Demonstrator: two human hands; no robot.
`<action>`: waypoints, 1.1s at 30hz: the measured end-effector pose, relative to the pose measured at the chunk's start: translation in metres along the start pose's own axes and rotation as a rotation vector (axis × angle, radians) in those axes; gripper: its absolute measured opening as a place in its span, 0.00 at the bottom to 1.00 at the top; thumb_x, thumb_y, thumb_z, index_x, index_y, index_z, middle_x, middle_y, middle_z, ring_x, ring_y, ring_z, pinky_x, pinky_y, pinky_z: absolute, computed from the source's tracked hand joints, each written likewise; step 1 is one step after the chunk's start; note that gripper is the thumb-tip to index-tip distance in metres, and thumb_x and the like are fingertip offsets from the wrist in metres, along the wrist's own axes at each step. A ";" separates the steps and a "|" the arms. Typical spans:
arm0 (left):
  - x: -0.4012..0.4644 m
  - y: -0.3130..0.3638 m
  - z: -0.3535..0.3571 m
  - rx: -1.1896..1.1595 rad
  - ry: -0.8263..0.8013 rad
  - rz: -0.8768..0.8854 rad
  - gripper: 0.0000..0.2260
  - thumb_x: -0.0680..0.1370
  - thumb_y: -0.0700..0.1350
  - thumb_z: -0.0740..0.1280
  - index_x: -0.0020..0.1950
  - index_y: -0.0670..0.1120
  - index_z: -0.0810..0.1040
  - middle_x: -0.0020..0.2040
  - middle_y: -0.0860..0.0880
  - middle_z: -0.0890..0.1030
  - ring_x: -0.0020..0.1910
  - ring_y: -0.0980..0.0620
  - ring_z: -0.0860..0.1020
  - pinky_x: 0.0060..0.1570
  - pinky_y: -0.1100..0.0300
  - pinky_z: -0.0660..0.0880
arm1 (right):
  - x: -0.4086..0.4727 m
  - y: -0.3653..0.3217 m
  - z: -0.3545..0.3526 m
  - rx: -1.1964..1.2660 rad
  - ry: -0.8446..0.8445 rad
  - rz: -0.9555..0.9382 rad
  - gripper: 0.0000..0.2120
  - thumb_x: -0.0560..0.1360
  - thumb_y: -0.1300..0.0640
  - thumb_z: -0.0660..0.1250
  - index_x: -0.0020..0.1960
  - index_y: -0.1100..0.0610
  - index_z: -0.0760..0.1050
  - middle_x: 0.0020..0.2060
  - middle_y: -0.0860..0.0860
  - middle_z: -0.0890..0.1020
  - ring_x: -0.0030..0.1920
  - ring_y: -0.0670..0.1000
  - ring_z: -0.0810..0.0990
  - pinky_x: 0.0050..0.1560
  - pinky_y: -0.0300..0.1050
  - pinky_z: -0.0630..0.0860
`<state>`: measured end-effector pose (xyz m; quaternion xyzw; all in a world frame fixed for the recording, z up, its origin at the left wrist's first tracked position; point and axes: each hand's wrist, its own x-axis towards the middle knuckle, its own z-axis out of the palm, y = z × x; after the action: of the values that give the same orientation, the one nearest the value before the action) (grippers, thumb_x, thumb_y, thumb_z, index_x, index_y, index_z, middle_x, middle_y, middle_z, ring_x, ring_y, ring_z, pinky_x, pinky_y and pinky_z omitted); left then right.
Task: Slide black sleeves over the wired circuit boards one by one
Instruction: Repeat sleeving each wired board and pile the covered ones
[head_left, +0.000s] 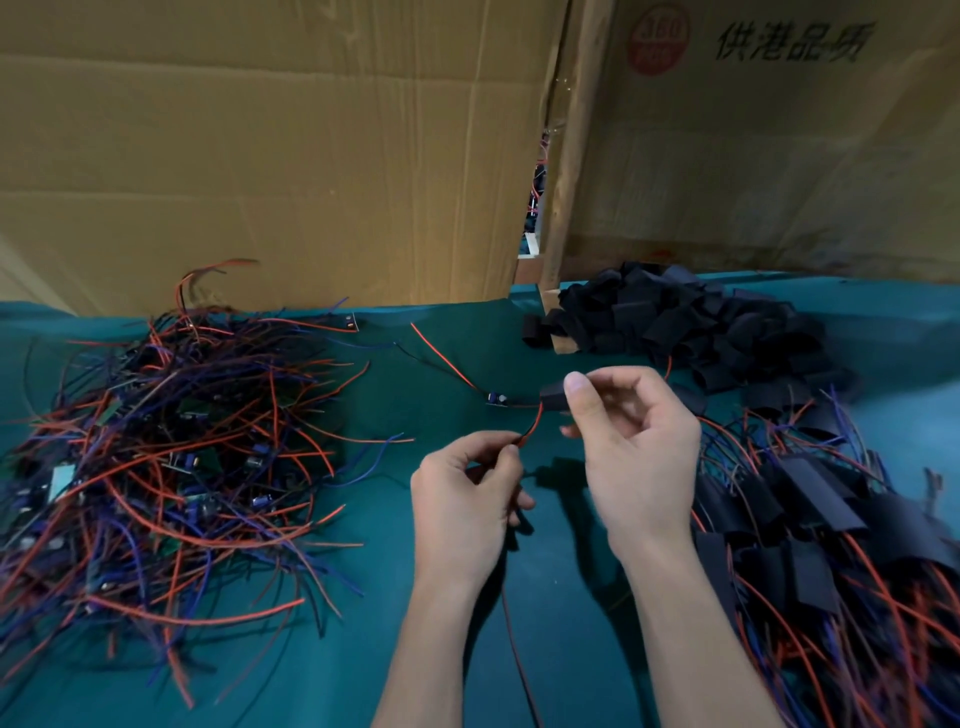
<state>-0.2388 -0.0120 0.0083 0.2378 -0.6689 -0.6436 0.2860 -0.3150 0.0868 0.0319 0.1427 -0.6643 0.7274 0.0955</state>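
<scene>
Two hands work just above the green table (291, 691), nearest me. My left hand (465, 493) has thumb and forefinger closed on the red and black wire pair (529, 434), while my right hand (631, 441) pinches a black sleeve (551, 396) between thumb tip and fingers, with the wires running into its mouth. That sleeve looks soft and nearly weightless (it will flatten if squeezed hard), so I judge it best held lightly by its edges, keeping the opening round. At 11 o'clock of the sleeve, near it, lies a small circuit board (496, 399) with blue parts, thin and likely fragile at its solder joints; pulling should go through the wires gently. Sleeved finished pieces (810, 514) pile at 3 o'clock, a tangle of bare wired boards (171, 457) at 9 o'clock. Farther off, at 1 o'clock, sits the heap of loose sleeves (691, 322), matte black and flat, before the cardboard wall (270, 156).
</scene>
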 end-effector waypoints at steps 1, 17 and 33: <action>0.000 0.000 0.000 0.007 0.003 0.005 0.08 0.78 0.39 0.68 0.44 0.48 0.85 0.25 0.46 0.79 0.20 0.54 0.70 0.24 0.66 0.69 | 0.000 0.000 0.000 0.000 -0.003 0.004 0.05 0.77 0.55 0.75 0.44 0.52 0.80 0.37 0.47 0.85 0.36 0.46 0.84 0.43 0.55 0.84; 0.000 0.003 -0.003 -0.060 -0.114 0.074 0.15 0.80 0.36 0.67 0.63 0.52 0.75 0.40 0.45 0.81 0.28 0.47 0.81 0.25 0.59 0.71 | -0.005 -0.002 0.004 -0.007 -0.182 0.270 0.11 0.73 0.56 0.78 0.51 0.53 0.78 0.36 0.50 0.87 0.37 0.48 0.85 0.45 0.50 0.82; 0.003 0.003 -0.010 -0.198 -0.189 0.044 0.15 0.71 0.25 0.69 0.50 0.42 0.83 0.47 0.46 0.86 0.48 0.51 0.84 0.52 0.62 0.78 | 0.010 -0.004 -0.005 0.365 0.145 0.173 0.08 0.75 0.67 0.74 0.41 0.56 0.80 0.34 0.49 0.85 0.32 0.47 0.78 0.35 0.37 0.76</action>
<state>-0.2336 -0.0213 0.0116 0.1319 -0.6313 -0.7195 0.2577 -0.3236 0.0918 0.0386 0.0474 -0.5226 0.8497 0.0526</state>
